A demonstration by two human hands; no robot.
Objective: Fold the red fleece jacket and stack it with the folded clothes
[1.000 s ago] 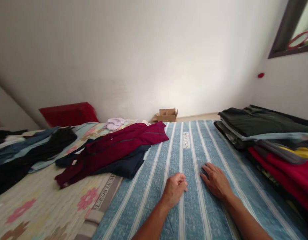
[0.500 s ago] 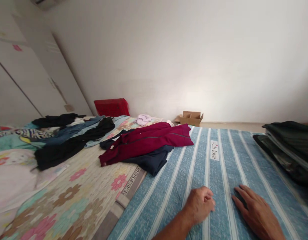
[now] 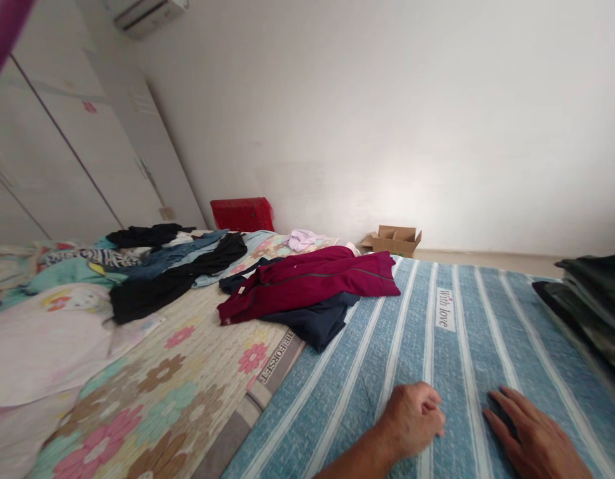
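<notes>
Two bare hands are held over a blue mattress cover with white stripes. The fingers of the left hand are curled narrow toward the palm; those of the right hand are extended, slightly parted. Beyond the left hand, a maroon long-sleeved garment is laid across a dark navy cloth garment. Dark folded clothes are stacked at the right edge.

Your left hand, loosely curled, and your right hand, fingers spread, rest apart on the blue striped sheet; a maroon garment lies far left of them over navy cloth.
</notes>
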